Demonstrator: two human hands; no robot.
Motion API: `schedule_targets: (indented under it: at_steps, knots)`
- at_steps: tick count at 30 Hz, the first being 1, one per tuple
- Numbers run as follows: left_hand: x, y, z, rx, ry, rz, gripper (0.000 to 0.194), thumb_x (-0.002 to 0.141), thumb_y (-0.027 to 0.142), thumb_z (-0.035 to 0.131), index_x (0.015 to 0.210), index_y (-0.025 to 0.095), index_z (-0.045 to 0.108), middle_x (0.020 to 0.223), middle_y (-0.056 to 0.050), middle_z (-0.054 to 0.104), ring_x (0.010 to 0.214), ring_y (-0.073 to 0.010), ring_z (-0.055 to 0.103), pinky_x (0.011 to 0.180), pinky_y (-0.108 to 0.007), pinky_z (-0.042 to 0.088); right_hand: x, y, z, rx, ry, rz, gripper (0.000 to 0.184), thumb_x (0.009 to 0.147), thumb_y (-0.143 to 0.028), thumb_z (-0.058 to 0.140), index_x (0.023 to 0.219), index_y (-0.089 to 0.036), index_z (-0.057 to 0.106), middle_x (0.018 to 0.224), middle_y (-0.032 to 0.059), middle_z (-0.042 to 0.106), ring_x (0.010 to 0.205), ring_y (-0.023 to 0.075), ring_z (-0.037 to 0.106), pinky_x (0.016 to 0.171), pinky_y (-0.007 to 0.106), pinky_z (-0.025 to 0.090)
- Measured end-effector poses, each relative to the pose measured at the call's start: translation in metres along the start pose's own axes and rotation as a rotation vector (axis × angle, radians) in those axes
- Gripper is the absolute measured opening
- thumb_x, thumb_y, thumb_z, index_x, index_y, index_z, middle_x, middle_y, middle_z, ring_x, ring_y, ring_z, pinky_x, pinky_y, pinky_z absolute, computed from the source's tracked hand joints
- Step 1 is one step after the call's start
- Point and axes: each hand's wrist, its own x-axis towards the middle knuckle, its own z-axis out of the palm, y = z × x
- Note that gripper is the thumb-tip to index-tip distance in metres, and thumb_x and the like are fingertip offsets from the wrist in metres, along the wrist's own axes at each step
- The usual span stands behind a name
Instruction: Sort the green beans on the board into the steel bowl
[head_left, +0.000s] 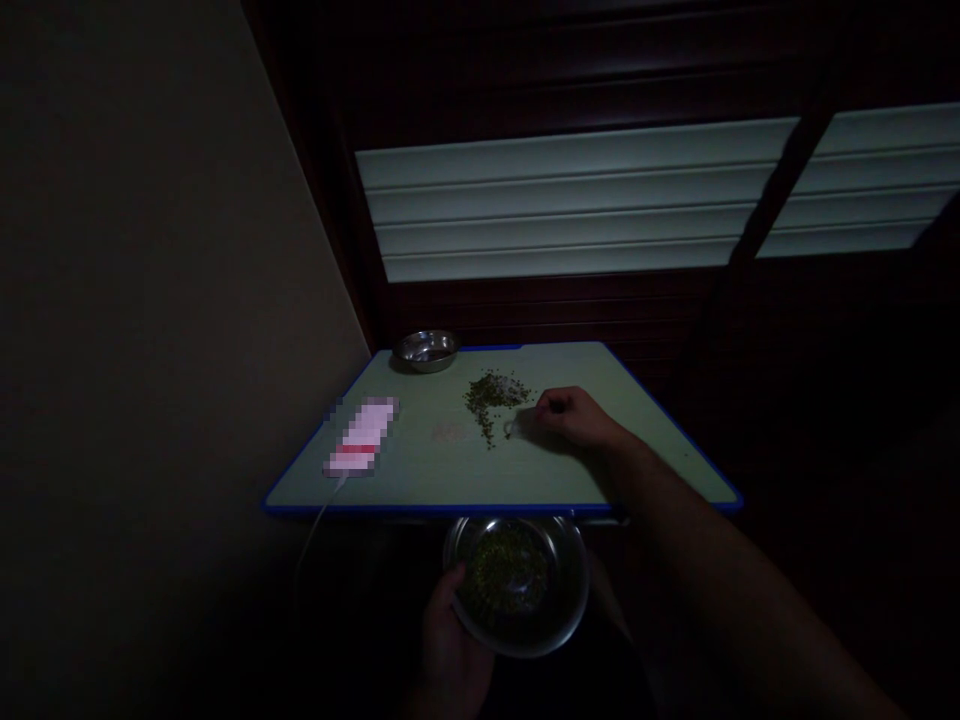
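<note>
My left hand (454,640) grips the left rim of a shiny metal bowl (574,600), just below the table's front edge. Small green grains that look like mung beans (502,570) lie inside it. Over the tabletop, my right hand (574,415) is closed in a pinch; a faint, pale, see-through shape shows by its fingertips, too dim to name. Left of these fingers spreads a loose pile of green grains (491,390), with a thin trail of them running toward the front edge.
The pale tabletop (420,475) has a blue rim. A smaller metal bowl (426,352) stands at its back left corner. A blurred-out lit phone (364,435) lies at the left, its white cable (319,520) hanging over the edge. A wall and dark slatted panels border the table.
</note>
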Motion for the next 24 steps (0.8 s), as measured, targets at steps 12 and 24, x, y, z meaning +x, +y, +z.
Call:
schedule_targets:
  at_steps: [12,24]
  knots:
    - [0.001,0.0,-0.003,0.011,0.001,-0.007,0.027,0.085,0.018,0.054,0.103,0.016,0.074,0.081,-0.008,0.079,0.078,-0.0233,0.073,0.093,-0.043,0.051,0.002,0.009,-0.001,-0.118,0.014,0.011,0.017,0.06,-0.032,0.062,0.058,-0.017,0.054,0.056,-0.0028,0.05,0.056,0.0103,0.042,0.054,0.025,0.033]
    - [0.0,0.0,-0.006,0.014,-0.035,-0.001,0.034,0.083,0.019,0.055,0.113,0.019,0.072,0.084,-0.007,0.079,0.082,-0.0244,0.073,0.094,-0.044,0.05,0.001,0.008,-0.004,-0.09,0.07,0.005,0.021,0.061,-0.038,0.061,0.058,-0.018,0.055,0.054,-0.0028,0.047,0.053,0.0102,0.039,0.052,0.025,0.03]
